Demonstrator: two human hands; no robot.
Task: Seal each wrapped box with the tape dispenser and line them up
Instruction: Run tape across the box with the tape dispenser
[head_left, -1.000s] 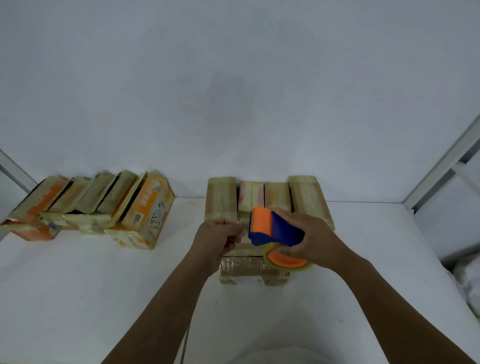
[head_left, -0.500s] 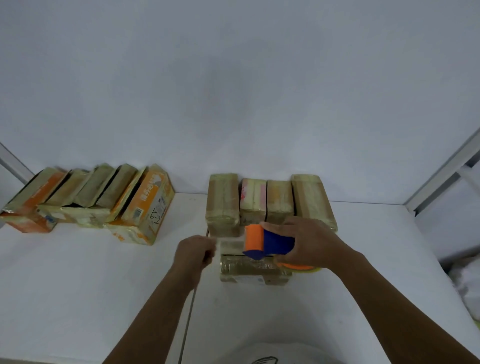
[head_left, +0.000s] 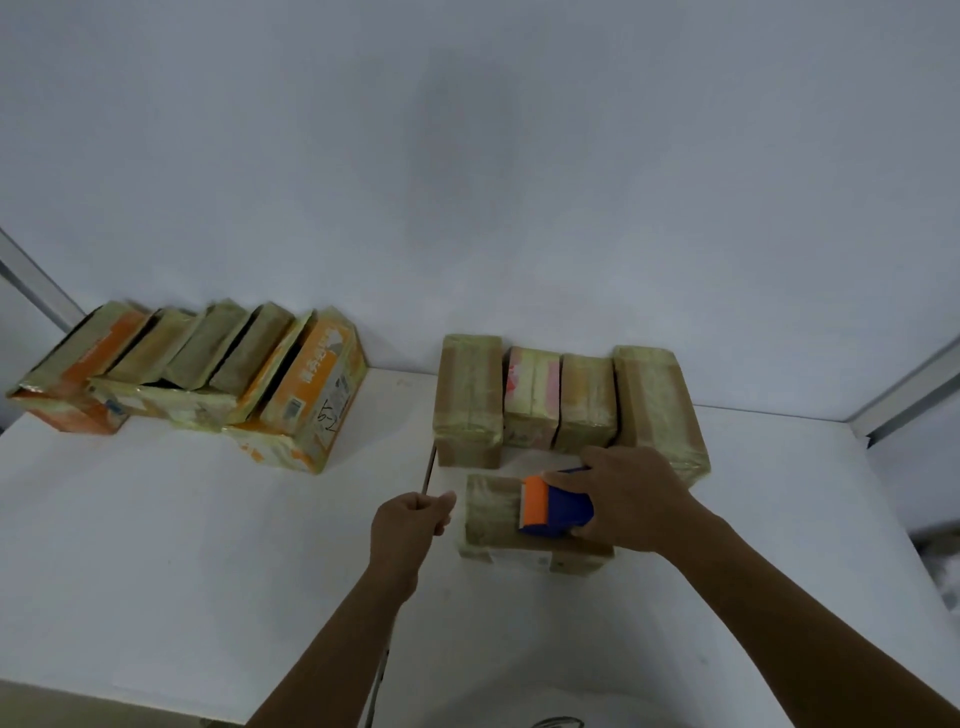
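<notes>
A tape-wrapped box (head_left: 491, 514) lies flat on the white table (head_left: 208, 545), just in front of a row of several wrapped boxes (head_left: 566, 400) standing against the back wall. My right hand (head_left: 628, 499) grips the blue and orange tape dispenser (head_left: 553, 506) and holds it down on the top of the flat box. My left hand (head_left: 410, 525) is beside the box's left end, its thumb and fingers pinched together on the tape end. The tape itself is hard to make out against the box.
A second group of several boxes (head_left: 208, 379), some orange and white, leans together at the back left. A seam (head_left: 428, 467) between two table tops runs toward me just left of the flat box. Metal frame rails (head_left: 904, 389) stand at the right.
The dispenser has come down from above the box and now sits on its top. My left hand has drawn left and toward me, away from the row to the box's left end.
</notes>
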